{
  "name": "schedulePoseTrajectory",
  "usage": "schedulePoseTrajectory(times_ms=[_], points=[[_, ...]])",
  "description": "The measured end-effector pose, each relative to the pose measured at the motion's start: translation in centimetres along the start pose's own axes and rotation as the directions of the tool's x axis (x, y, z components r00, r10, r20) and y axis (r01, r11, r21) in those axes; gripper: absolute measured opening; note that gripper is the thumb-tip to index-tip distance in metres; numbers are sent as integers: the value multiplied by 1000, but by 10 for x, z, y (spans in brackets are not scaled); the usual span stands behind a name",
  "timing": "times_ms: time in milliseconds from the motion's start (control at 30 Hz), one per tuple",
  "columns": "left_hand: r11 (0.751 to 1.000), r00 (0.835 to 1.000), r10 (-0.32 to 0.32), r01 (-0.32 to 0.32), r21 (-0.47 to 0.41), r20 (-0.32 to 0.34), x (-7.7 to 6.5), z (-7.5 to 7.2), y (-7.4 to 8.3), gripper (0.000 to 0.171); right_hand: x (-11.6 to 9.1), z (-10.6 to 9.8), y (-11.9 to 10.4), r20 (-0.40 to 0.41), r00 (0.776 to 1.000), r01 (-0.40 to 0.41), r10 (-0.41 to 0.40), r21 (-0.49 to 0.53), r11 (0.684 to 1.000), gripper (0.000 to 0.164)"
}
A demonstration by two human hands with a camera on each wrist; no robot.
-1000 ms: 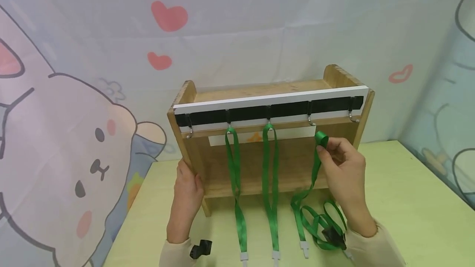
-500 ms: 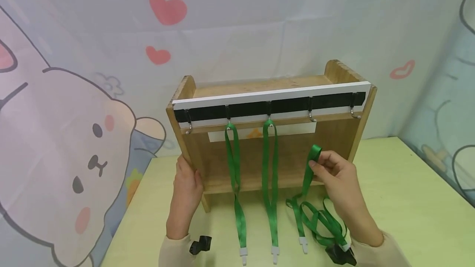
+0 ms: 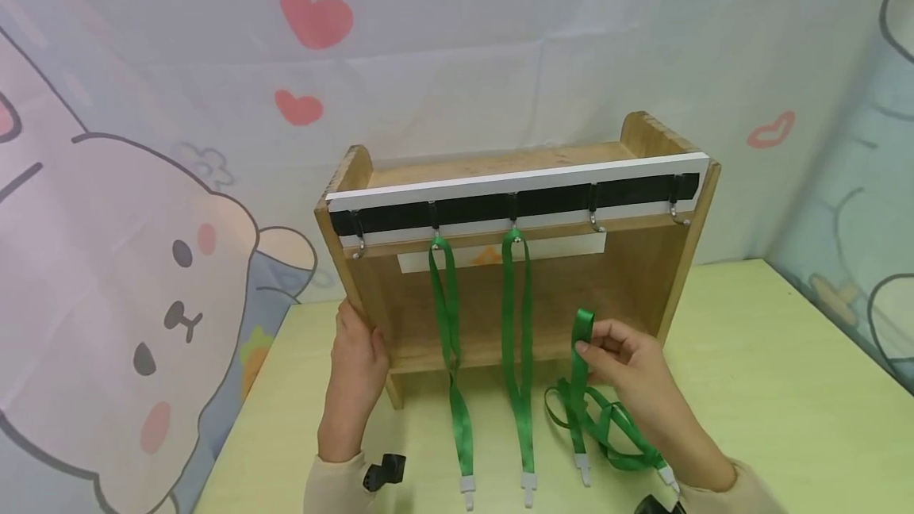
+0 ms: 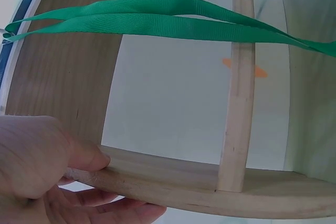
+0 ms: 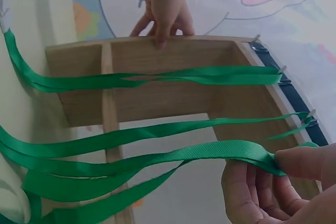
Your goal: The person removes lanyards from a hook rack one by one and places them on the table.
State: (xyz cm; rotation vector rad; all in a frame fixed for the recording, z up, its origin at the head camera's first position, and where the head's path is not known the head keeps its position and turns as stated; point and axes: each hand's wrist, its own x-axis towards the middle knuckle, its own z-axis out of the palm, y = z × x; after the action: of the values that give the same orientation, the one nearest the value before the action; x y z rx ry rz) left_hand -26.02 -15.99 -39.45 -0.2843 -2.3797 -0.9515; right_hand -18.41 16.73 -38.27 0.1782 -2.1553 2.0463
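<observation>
A small wooden shelf (image 3: 500,170) stands on the table, tilted slightly in the head view. My left hand (image 3: 355,367) grips the edge of its left side panel; in the left wrist view the thumb lies inside the panel and the fingers are behind it. Between thumb and fingers, my right hand (image 3: 631,367) pinches the looped end of a green lanyard (image 3: 578,375), below the shelf's hooks. Its white clip (image 3: 583,469) hangs low at the table. One green lanyard (image 3: 447,304) hangs on the second hook and another green lanyard (image 3: 508,304) on the third.
A black strip (image 3: 471,209) on the shelf's white front board carries several metal hooks; the first, fourth and fifth hold nothing. Under my right forearm a loose green lanyard (image 3: 624,462) lies tangled on the pale green table (image 3: 778,387). A printed cloth (image 3: 443,101) hangs behind.
My right hand has moved down and left with the lanyard loop, away from the fourth hook, and the strap beneath has slackened. The left hand keeps its grip on the side panel.
</observation>
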Motion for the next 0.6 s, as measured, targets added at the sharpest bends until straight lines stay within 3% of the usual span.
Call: schedulePoseTrajectory(times_ms=[300,600], points=[[1000,1000,-19,19,3,12,-1,0,-2,47,-4,5,14,52,997,-66,65,15,998,19],[1000,1000,-2,2,4,-2,0,1,-2,47,3,-1,32,51,992,-108,113,-88,990,18]])
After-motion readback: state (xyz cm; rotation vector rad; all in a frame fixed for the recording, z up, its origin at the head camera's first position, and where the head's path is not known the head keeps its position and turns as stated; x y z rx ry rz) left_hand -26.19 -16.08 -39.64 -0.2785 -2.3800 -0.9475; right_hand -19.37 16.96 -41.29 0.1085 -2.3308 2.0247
